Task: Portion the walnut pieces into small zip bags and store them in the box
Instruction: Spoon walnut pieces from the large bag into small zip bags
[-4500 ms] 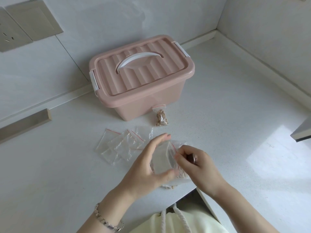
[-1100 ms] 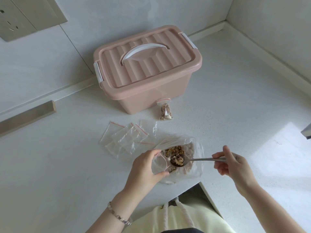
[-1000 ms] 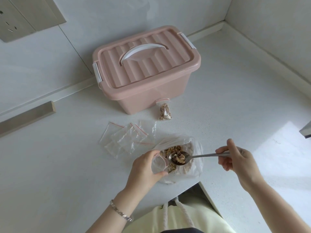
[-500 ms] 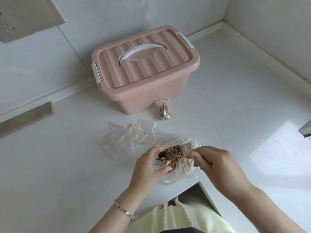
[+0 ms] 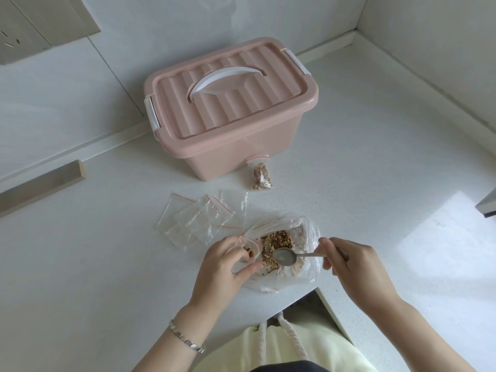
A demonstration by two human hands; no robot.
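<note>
Nearby, walnut bag [image 5: 307,271] at counter edge [image 5: 295,298]

Home kitchen (white countertop [image 5: 375,162], wall socket [image 5: 16,41]).

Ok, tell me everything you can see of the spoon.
The spoon is small, plain grey metal, with an oval bowl and a thin straight handle. The bowl faces up and looks empty, held roughly level over the walnut pieces in the large clear bag; whether it touches them is unclear. The right hand pinches the handle, hiding its end. The bowl points toward the small zip bag in the left hand, apart from it.
</note>
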